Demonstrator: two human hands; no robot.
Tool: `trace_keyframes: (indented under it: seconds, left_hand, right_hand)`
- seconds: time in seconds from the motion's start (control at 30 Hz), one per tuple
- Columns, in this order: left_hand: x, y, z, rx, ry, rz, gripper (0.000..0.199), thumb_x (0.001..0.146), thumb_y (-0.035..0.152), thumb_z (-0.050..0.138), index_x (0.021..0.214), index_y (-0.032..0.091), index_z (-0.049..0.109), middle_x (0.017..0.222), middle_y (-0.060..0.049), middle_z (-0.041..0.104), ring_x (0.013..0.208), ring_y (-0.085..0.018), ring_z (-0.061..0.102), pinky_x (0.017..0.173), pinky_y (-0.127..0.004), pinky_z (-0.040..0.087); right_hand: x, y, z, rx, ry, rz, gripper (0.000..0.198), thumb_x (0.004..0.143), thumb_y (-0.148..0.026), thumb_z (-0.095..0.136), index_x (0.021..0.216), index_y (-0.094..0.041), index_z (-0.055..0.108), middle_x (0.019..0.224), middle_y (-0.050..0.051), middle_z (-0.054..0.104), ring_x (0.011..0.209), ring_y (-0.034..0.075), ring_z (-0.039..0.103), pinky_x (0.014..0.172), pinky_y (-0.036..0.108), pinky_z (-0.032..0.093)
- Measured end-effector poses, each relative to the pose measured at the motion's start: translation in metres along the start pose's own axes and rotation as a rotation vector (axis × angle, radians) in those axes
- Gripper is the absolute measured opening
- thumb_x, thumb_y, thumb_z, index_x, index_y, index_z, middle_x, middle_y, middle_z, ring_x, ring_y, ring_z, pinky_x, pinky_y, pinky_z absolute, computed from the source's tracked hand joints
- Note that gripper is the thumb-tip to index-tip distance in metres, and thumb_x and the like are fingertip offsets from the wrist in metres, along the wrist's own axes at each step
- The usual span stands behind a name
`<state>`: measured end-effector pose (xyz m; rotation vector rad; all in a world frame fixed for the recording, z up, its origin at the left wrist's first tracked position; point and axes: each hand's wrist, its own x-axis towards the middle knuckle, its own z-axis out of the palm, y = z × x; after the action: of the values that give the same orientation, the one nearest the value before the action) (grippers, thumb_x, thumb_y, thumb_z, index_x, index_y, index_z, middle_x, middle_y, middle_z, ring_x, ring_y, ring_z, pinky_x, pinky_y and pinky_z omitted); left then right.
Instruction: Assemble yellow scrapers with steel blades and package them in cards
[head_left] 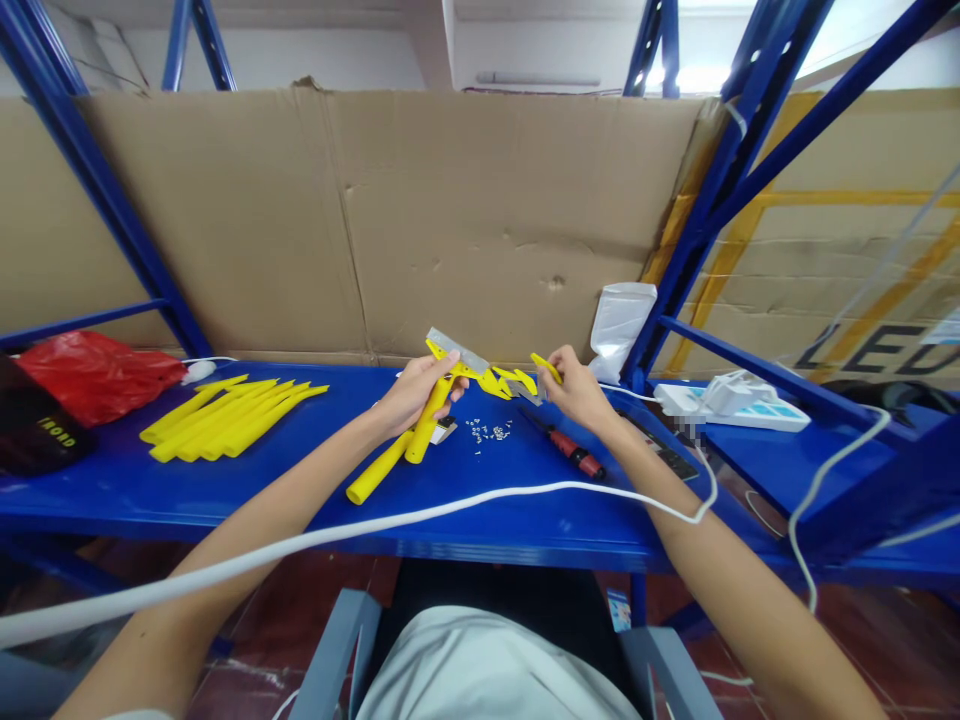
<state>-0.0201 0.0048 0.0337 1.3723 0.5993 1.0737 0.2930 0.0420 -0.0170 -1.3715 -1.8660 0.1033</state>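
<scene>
My left hand (427, 385) is closed around a yellow scraper (426, 425), whose wide grey metal blade lies under the thumb and whose tubular handle points down toward me. To its right, my right hand (574, 385) pinches a small flat yellow plastic piece (547, 367), held a little above the table. More yellow plastic pieces (517, 382) lie between my hands beside a loose metal blade (527, 393). Below them are scattered small screws and nuts (491, 433). A loose yellow handle (375, 475) rests below my left hand. Near my right hand lies a red-and-black screwdriver (576, 454).
Several yellow handles (232, 420) lie in a row at the left, near a red plastic bag (101, 375). A white cable (450, 508) crosses in front of me over both forearms. A power strip (731, 405) sits at right; cardboard (487, 220) stands behind the blue table (315, 385).
</scene>
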Motion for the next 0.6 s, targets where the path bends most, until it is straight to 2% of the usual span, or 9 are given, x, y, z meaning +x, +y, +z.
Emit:
trace_keyframes:
  seconds: [0.1,0.23,0.33,0.43,0.5,0.6]
  left_hand:
    - [0.001,-0.003,-0.003,0.015,-0.015,-0.031,0.046,0.097,0.056,0.084,0.094,0.013,0.069,0.082,-0.007,0.069,0.057,-0.01,0.058,0.037,-0.018,0.039]
    - [0.002,-0.007,-0.006,0.042,-0.038,-0.071,0.044,0.1,0.057,0.08,0.098,0.013,0.072,0.082,-0.007,0.07,0.055,-0.01,0.058,0.036,-0.019,0.04]
    - [0.001,-0.008,-0.006,0.077,-0.073,-0.09,0.043,0.102,0.056,0.078,0.096,0.014,0.073,0.079,-0.007,0.07,0.048,-0.009,0.054,0.035,-0.019,0.038]
    - [-0.001,-0.006,-0.005,0.109,-0.114,-0.128,0.046,0.103,0.058,0.075,0.089,0.015,0.073,0.073,-0.006,0.068,0.042,-0.007,0.051,0.035,-0.02,0.037]
    - [-0.003,-0.005,-0.004,0.129,-0.137,-0.149,0.049,0.104,0.06,0.073,0.086,0.015,0.073,0.07,-0.006,0.068,0.039,-0.007,0.051,0.034,-0.02,0.037]
    - [-0.004,-0.005,-0.004,0.152,-0.155,-0.158,0.051,0.104,0.062,0.072,0.083,0.015,0.073,0.07,-0.007,0.068,0.038,-0.007,0.05,0.034,-0.02,0.037]
  right_hand:
    - [-0.002,-0.015,-0.004,0.087,0.129,-0.055,0.025,0.114,-0.047,0.051,0.122,-0.024,0.055,0.089,0.001,0.065,0.075,0.02,0.064,0.075,0.034,0.049]
    - [-0.007,-0.029,-0.007,0.166,0.197,-0.103,0.031,0.113,-0.051,0.047,0.127,-0.024,0.053,0.093,0.004,0.067,0.081,0.023,0.063,0.078,0.037,0.049]
    - [-0.01,-0.037,-0.007,0.193,0.227,-0.138,0.041,0.112,-0.059,0.048,0.131,-0.023,0.057,0.104,0.009,0.069,0.09,0.026,0.064,0.083,0.04,0.052]
    - [-0.011,-0.042,-0.007,0.206,0.253,-0.17,0.048,0.112,-0.064,0.045,0.126,-0.023,0.065,0.112,0.012,0.068,0.1,0.029,0.065,0.094,0.045,0.052]
    - [-0.011,-0.043,-0.007,0.226,0.252,-0.161,0.052,0.114,-0.066,0.039,0.122,-0.023,0.068,0.105,0.011,0.068,0.095,0.028,0.065,0.092,0.044,0.052]
    - [-0.012,-0.044,-0.006,0.273,0.23,-0.118,0.057,0.113,-0.071,0.036,0.12,-0.023,0.067,0.083,0.004,0.063,0.076,0.024,0.061,0.078,0.04,0.05]
